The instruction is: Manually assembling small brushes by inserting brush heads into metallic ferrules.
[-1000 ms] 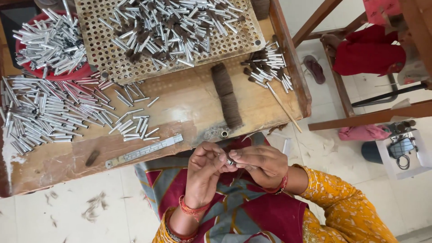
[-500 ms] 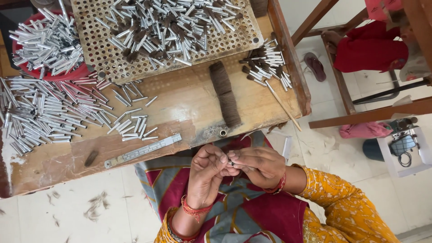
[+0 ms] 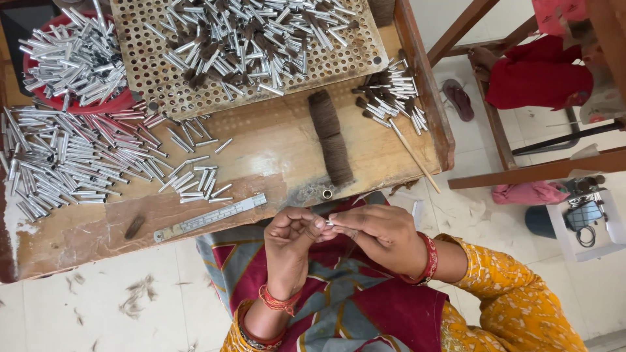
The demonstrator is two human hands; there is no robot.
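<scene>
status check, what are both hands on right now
Left hand and right hand pinch one small silver metal tube between fingertips, over lap. Wooden workbench just ahead. Nothing in the way.

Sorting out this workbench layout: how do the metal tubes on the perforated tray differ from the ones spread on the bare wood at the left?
The tubes on the perforated tray lie jumbled, crossing one another, with dark bristle tufts mixed in. The tubes on the bare wood lie mostly side by side in rough rows, and I see no tufts among them. The tray pile sits farther from the hands. Both are small shiny silver cylinders.
</scene>
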